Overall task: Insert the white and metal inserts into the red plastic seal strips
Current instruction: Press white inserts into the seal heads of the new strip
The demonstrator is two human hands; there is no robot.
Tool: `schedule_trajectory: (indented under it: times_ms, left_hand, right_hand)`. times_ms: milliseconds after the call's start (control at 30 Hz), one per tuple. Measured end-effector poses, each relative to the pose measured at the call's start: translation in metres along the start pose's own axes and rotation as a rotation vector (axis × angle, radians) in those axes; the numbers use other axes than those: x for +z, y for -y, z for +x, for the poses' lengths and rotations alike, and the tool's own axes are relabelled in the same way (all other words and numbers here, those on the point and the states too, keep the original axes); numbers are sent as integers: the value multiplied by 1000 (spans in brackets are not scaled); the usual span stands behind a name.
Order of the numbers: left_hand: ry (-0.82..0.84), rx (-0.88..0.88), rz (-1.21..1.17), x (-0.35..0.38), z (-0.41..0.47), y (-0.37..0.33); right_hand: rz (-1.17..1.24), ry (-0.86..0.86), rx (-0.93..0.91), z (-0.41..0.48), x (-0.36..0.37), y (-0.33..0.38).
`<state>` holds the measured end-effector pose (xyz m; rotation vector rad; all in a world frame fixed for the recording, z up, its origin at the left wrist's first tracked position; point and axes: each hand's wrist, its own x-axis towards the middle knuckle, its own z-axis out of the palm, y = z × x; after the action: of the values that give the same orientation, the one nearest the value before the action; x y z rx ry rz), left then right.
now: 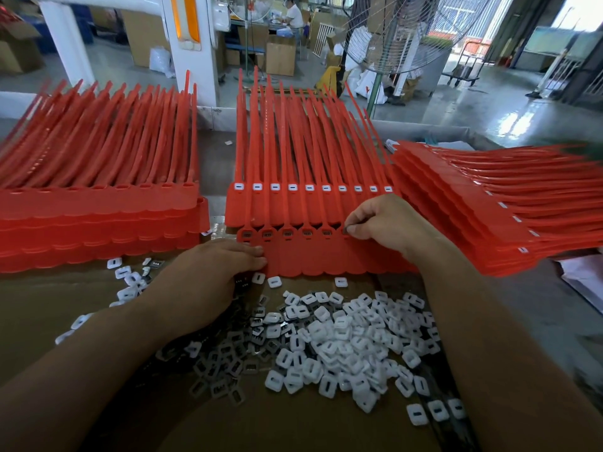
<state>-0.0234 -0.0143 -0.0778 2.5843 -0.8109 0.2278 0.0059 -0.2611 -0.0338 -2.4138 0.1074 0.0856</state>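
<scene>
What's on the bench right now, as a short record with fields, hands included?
left hand: flat on the near strip sheet's left edge, steadying it
right hand: pinching a small dark metal insert at the sixth socket
near sheet: five sockets already hold metal inserts
sheet behind: ten white inserts fitted
left stack: sockets unfilled
right stack: white inserts fitted
loose parts: white and metal inserts heaped on cardboard

Left hand point(208, 275) flat, palm down; right hand point(385, 223) in pinching grip.
</scene>
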Motion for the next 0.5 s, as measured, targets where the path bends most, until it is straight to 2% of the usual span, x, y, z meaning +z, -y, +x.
schedule_trajectory:
  times_ms: [367,500]
  left_hand:
    - [4,-2,8,-1,1,0]
    - [14,8,19,-1,2,0]
  right_hand:
    - [-85,5,-20,7,6,-2]
    - [-75,-46,-49,6,7,-2]
